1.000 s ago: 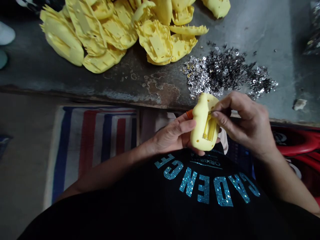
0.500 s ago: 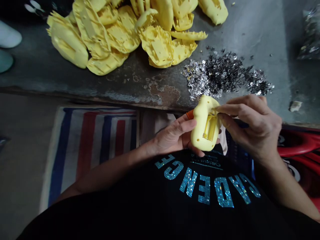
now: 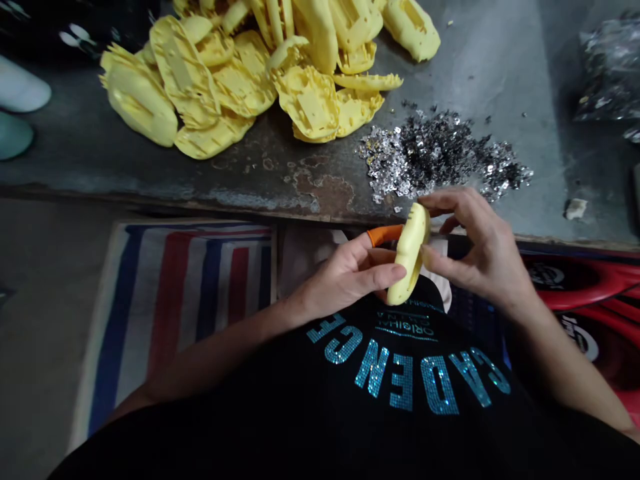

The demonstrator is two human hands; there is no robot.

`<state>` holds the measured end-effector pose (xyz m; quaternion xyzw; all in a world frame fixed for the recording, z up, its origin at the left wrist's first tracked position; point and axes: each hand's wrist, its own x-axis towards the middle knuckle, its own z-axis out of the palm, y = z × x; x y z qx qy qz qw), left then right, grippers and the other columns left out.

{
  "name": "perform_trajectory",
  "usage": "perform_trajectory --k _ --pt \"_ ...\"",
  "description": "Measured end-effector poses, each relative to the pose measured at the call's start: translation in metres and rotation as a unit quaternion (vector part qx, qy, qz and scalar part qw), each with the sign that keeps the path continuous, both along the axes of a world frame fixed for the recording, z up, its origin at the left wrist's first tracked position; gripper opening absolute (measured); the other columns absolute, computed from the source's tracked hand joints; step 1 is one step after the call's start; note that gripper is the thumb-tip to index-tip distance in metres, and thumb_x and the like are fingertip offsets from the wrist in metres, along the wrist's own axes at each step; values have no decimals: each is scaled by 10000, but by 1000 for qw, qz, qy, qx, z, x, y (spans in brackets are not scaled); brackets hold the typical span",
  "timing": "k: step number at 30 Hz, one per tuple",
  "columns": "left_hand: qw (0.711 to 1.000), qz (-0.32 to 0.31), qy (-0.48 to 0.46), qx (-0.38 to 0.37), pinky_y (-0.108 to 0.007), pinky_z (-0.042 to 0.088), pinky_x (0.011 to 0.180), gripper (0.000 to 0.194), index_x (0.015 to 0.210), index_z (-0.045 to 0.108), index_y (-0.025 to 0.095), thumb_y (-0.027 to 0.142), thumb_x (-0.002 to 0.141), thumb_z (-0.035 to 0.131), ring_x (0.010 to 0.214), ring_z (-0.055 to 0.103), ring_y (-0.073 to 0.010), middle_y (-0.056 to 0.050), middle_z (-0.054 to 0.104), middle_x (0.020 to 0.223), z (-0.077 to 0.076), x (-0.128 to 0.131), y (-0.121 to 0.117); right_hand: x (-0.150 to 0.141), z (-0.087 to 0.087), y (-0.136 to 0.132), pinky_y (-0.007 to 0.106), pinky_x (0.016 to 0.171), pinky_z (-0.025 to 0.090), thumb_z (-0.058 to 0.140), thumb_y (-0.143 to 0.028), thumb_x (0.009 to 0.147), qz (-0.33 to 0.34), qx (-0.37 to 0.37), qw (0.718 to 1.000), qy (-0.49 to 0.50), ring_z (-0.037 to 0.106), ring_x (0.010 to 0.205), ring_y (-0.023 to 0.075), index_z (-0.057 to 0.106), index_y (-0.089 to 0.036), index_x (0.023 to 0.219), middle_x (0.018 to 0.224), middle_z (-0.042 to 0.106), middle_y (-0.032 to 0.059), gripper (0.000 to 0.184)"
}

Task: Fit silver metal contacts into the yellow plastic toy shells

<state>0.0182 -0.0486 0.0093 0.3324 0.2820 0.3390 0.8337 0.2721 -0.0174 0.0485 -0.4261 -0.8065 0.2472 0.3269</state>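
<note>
A yellow plastic shell half (image 3: 410,250) is turned edge-on just in front of the table's front edge. My left hand (image 3: 357,270) grips its left side, thumb on the near part and an orange finger cover (image 3: 384,235) on one finger behind it. On the other side my right hand (image 3: 475,243) has its index finger at the shell's top end and its thumb against the right edge. The shell's battery recess faces right and is mostly hidden. Beyond the hands lies a heap of small shiny metal pieces (image 3: 445,153).
Many similar yellow shells (image 3: 310,100) are piled at the back of the grey table (image 3: 240,180). A clear bag of metal parts (image 3: 610,73) lies at the right, near a small whitish scrap (image 3: 576,209). Red stools (image 3: 580,280) stand below the right edge.
The shell has rotated from showing its recessed face to standing edge-on. My right hand's fingers have moved from a pinch near the recess to the shell's top and right edge.
</note>
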Motion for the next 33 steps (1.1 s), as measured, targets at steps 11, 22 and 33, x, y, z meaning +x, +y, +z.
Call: perform_trajectory --k 11,22,33 --pt "994 40 98 -14 -256 618 823 383 1112 967 210 434 820 1069 852 777 -167 -54 893 943 5 8 -6 -3 -29 -34 485 853 732 847 -314 968 -126 160 979 -19 780 1154 328 670 -260 1494 1354 767 163 558" --pt "997 -35 -6 -69 -314 707 900 663 1426 776 312 419 833 1054 1092 884 -292 -91 890 1281 -11 -6 21 -12 -31 -25 471 951 711 801 -413 1048 -68 36 996 38 758 1254 301 631 -290 1524 1406 769 129 520" --pt "996 32 -37 -75 -396 712 1034 546 1481 784 299 493 982 890 1306 832 -309 -127 847 1472 -8 -6 35 68 -58 58 592 1056 471 721 -318 1098 -261 75 929 -250 659 1219 376 837 -317 1217 1206 811 102 166"
